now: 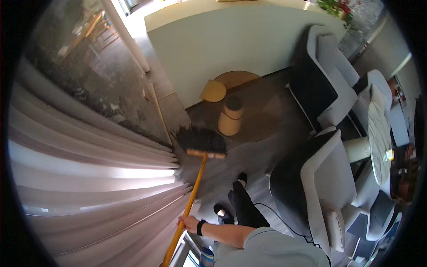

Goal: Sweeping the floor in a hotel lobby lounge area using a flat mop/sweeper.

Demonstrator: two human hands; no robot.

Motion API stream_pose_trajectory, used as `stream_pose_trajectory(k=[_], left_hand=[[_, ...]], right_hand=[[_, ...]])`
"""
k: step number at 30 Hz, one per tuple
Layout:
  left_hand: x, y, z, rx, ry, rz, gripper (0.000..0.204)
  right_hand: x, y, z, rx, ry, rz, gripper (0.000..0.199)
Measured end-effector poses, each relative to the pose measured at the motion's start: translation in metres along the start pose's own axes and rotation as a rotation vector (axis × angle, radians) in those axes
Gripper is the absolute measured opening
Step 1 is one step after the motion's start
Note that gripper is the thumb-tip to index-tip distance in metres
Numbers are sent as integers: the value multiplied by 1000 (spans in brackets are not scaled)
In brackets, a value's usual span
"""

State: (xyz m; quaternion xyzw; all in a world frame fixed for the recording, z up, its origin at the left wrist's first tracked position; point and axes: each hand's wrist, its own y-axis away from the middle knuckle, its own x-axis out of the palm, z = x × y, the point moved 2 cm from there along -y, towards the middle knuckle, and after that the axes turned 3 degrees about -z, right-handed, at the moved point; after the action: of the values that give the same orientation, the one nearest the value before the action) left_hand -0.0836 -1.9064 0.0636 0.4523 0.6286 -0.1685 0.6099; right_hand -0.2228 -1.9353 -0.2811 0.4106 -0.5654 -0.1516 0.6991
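Note:
My left hand, with a black band at the wrist, is closed round the yellow handle of a broom. The handle slants from the lower edge up to a wooden block. Wide dark bristles fan out from that block, close to the floor by the curtain's end. Beyond the broom head stands a tan cylindrical stool with a dark top and a dark band round it. My right hand is out of view.
Pale pink curtains hang along the left beside a glass pane. A curved pale counter stands ahead, with a yellow seat-like piece at its foot. Grey armchairs and a round table fill the right. A dark cable trails near my legs.

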Motion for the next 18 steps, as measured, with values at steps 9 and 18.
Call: stream_pose_trajectory(k=[9,18], left_hand=[[41,-69,68,-16,455,299,47],[77,-178,-42,-310,811,487,47]], right_hand=[[-18,71,36,55,-523,79,8],[-169,70,153,-149,-405,-75,8]])
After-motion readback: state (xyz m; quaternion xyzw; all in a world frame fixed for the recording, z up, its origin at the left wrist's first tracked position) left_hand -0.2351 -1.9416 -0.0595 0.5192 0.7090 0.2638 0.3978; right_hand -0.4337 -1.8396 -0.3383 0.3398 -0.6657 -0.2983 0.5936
